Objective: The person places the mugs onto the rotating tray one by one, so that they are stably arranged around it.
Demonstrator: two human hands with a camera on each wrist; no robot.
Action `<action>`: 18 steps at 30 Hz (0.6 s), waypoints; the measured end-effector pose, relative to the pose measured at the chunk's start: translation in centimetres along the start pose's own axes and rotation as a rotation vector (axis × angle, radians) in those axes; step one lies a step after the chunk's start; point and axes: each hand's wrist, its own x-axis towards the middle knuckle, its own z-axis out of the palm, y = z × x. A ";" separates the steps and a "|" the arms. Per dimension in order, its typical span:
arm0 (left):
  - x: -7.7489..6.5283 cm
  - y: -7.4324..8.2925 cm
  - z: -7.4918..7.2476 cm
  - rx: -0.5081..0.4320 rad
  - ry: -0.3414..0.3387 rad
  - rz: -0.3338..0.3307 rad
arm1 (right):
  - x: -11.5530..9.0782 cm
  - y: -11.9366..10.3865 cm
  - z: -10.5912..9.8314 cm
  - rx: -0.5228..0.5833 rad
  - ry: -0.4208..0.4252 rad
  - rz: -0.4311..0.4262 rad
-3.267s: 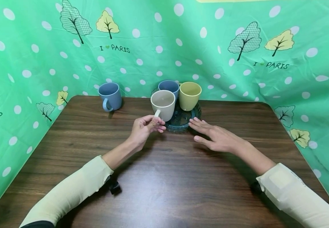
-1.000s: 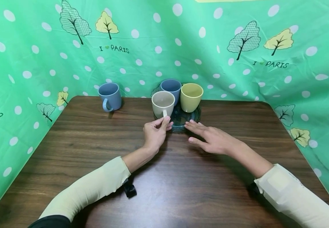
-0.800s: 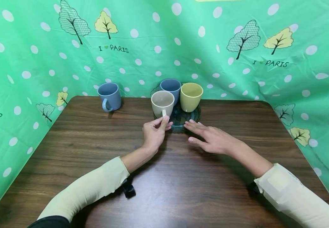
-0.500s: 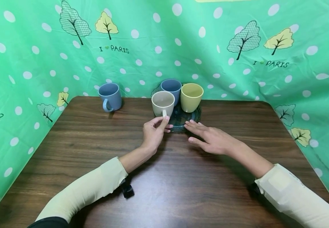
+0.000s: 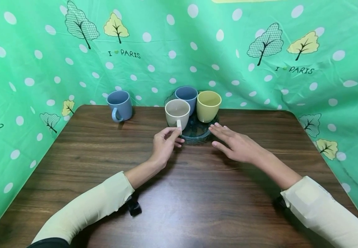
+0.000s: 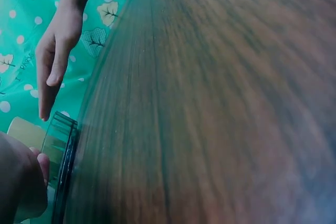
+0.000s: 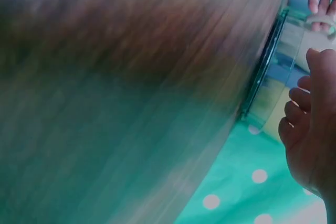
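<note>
Head view, left fingers (image 5: 175, 133) at cream mug's handle (image 5: 179, 123), grip unclear, right fingers (image 5: 222, 132) outstretched, shifted rightward beside round tray (image 5: 196, 138)

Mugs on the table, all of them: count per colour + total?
Blue mugs: 2
Off-white mug: 1
Yellow mug: 1
Total: 4
</note>
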 end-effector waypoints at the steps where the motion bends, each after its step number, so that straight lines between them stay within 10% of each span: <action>1: 0.0 0.1 -0.1 0.002 0.003 -0.003 | 0.0 0.2 0.0 -0.006 0.000 0.007; 18: 0.9 0.7 -1.9 0.014 0.054 -0.004 | 0.6 3.1 0.1 -0.022 -0.014 0.046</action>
